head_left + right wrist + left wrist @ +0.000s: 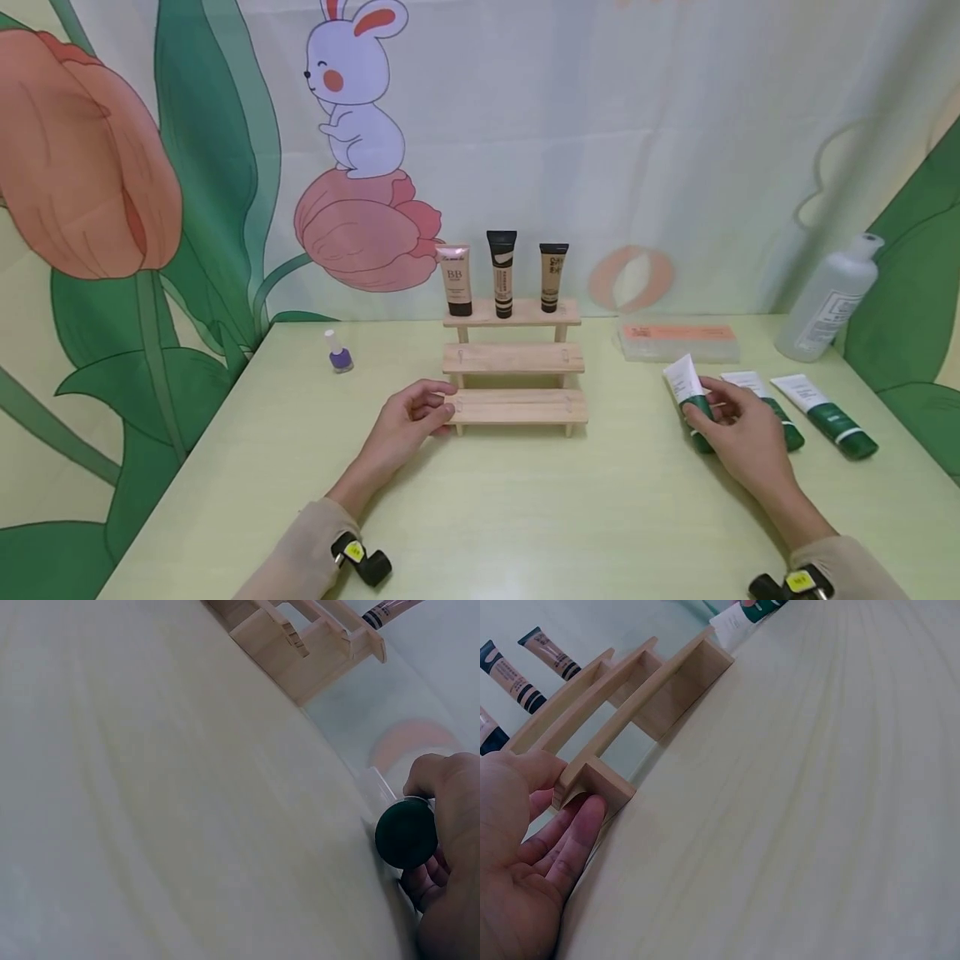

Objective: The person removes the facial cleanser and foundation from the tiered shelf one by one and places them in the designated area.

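A small three-step wooden display rack stands at the middle of the table. My left hand pinches the left end of its lowest step, thumb above and fingertips beneath in the left wrist view. On the top step stand three cosmetic tubes: a pink BB cream tube, a black-and-beige tube and a smaller beige tube. With my right hand I grip a white-and-green squeeze tube, its round green cap facing the right wrist camera. The two lower steps are bare.
Two more white-and-green tubes lie at the right, one partly behind my right hand and another farther out. Behind them are a clear plastic case and a white bottle. A purple nail polish bottle stands at left.
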A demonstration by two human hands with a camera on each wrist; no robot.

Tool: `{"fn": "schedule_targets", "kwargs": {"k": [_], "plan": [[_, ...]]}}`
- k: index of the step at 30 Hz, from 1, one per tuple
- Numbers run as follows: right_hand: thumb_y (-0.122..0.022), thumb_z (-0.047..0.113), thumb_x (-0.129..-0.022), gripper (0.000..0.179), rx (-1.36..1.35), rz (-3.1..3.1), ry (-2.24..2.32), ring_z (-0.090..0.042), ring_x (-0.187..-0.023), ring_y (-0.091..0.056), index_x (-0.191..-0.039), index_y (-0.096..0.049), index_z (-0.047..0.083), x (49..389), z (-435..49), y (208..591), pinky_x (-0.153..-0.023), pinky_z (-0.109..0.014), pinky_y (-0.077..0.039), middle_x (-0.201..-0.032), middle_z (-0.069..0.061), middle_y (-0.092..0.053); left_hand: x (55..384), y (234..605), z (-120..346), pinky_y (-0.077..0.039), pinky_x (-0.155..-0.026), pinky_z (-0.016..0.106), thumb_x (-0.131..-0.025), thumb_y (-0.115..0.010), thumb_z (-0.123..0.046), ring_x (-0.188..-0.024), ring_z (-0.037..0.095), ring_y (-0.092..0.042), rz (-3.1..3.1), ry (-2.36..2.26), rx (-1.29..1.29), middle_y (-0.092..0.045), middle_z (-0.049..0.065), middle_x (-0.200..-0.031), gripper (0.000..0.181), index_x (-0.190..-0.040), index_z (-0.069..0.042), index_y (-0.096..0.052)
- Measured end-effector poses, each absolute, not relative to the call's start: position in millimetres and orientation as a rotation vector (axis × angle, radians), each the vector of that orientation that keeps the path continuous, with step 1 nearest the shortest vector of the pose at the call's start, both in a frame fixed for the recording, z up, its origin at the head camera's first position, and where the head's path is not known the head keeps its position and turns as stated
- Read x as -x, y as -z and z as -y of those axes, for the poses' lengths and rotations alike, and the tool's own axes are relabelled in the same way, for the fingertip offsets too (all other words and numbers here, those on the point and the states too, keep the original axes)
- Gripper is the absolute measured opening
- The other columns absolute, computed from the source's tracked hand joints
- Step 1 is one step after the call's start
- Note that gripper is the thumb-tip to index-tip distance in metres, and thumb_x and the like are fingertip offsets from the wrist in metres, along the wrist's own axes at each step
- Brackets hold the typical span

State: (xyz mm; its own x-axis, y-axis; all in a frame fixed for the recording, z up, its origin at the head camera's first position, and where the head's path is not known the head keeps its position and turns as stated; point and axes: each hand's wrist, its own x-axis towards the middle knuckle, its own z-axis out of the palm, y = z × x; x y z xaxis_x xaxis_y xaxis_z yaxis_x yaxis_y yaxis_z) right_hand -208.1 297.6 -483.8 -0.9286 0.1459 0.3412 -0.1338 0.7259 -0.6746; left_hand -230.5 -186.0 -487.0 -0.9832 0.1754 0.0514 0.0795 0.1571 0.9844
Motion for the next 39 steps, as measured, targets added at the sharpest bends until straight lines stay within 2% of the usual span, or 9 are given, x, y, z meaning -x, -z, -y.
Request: {"fn": "schedule_targets", "kwargs": {"k": [9, 14, 18, 20, 23, 25, 27, 34, 39], "plan": [[-0.085, 0.029, -0.101, 0.049, 0.004, 2.558, -1.048, -0.002, -0.083, -0.059, -0.142, -0.073, 0.005, 208.4, -296.7, 484.9, -0.067, -0.011, -0.047, -0.111, -0.013, -0.073, 230.1, 485.7, 185.3, -0.069, -0.084, 0.031, -0.109, -0.074, -0.009, -0.099, 0.024, -0.075, -2.336, -1.970, -0.252, -0.074, 0.017, -0.116, 0.028, -0.136, -0.010, -0.074], [-0.088, 0.020, -0.097, 0.051, 0.025, 2.434, -1.048, -0.006, -0.087, -0.055, -0.143, -0.073, 0.004, 205.1, -294.6, 483.6, -0.071, -0.007, -0.042, -0.115, -0.011, -0.067, 230.9, 487.1, 184.9, -0.069, -0.084, 0.031, -0.109, -0.074, -0.008, -0.099, 0.023, -0.075, -2.336, -1.967, -0.246, -0.074, 0.017, -0.117, 0.028, -0.136, -0.010, -0.074], [-0.091, 0.013, -0.091, 0.057, 0.046, 2.249, -1.049, -0.010, -0.091, -0.051, -0.145, -0.073, 0.012, 204.4, -292.6, 481.0, -0.075, -0.013, -0.039, -0.120, -0.009, -0.059, 231.4, 488.0, 185.3, -0.069, -0.084, 0.031, -0.108, -0.074, -0.008, -0.099, 0.023, -0.075, -2.334, -1.967, -0.245, -0.074, 0.017, -0.117, 0.027, -0.136, -0.009, -0.074], [-0.091, 0.011, -0.091, 0.059, 0.035, 2.177, -1.064, -0.007, -0.095, -0.052, -0.147, -0.072, 0.014, 204.6, -292.4, 479.3, -0.078, -0.017, -0.041, -0.121, -0.005, -0.058, 231.5, 488.2, 185.6, -0.069, -0.084, 0.031, -0.108, -0.074, -0.008, -0.099, 0.023, -0.075, -2.337, -1.965, -0.245, -0.074, 0.017, -0.116, 0.028, -0.136, -0.010, -0.074], [-0.090, 0.008, -0.091, 0.062, 0.020, 2.122, -1.102, 0.000, -0.103, -0.053, -0.149, -0.071, 0.016, 205.3, -292.4, 479.0, -0.083, -0.016, -0.044, -0.124, 0.010, -0.056, 231.7, 488.1, 185.7, -0.069, -0.085, 0.031, -0.108, -0.074, -0.008, -0.100, 0.023, -0.075, -2.342, -1.962, -0.244, -0.074, 0.016, -0.116, 0.028, -0.136, -0.010, -0.074], [-0.089, 0.006, -0.091, 0.063, 0.006, 2.098, -1.133, 0.000, -0.107, -0.057, -0.150, -0.069, 0.016, 205.6, -292.2, 478.6, -0.087, -0.014, -0.047, -0.126, 0.019, -0.054, 231.8, 487.9, 186.1, -0.069, -0.085, 0.031, -0.108, -0.074, -0.008, -0.100, 0.023, -0.075, -2.344, -1.961, -0.244, -0.074, 0.016, -0.116, 0.028, -0.136, -0.011, -0.074], [-0.088, 0.002, -0.091, 0.065, -0.020, 2.071, -1.177, -0.003, -0.111, -0.060, -0.151, -0.068, 0.016, 206.4, -291.5, 478.0, -0.090, -0.012, -0.049, -0.130, 0.022, -0.054, 231.9, 487.6, 186.6, -0.069, -0.085, 0.031, -0.108, -0.074, -0.008, -0.100, 0.023, -0.075, -2.344, -1.963, -0.245, -0.074, 0.016, -0.116, 0.028, -0.136, -0.010, -0.074], [-0.085, -0.011, -0.089, 0.072, -0.097, 1.991, -1.330, -0.012, -0.125, -0.066, -0.154, -0.062, 0.009, 214.1, -284.4, 467.4, -0.096, -0.011, -0.055, -0.142, 0.003, -0.061, 231.5, 487.1, 187.6, -0.069, -0.084, 0.031, -0.108, -0.074, -0.009, -0.099, 0.023, -0.075, -2.336, -1.972, -0.257, -0.074, 0.017, -0.116, 0.027, -0.136, -0.009, -0.074], [-0.082, -0.011, -0.092, 0.071, -0.161, 1.979, -1.450, -0.016, -0.128, -0.067, -0.156, -0.059, 0.008, 228.5, -269.8, 452.8, -0.096, -0.014, -0.058, -0.146, 0.001, -0.063, 230.5, 486.7, 187.3, -0.068, -0.083, 0.030, -0.108, -0.075, -0.009, -0.098, 0.023, -0.075, -2.340, -1.969, -0.258, -0.074, 0.016, -0.116, 0.028, -0.136, -0.010, -0.074]]}}
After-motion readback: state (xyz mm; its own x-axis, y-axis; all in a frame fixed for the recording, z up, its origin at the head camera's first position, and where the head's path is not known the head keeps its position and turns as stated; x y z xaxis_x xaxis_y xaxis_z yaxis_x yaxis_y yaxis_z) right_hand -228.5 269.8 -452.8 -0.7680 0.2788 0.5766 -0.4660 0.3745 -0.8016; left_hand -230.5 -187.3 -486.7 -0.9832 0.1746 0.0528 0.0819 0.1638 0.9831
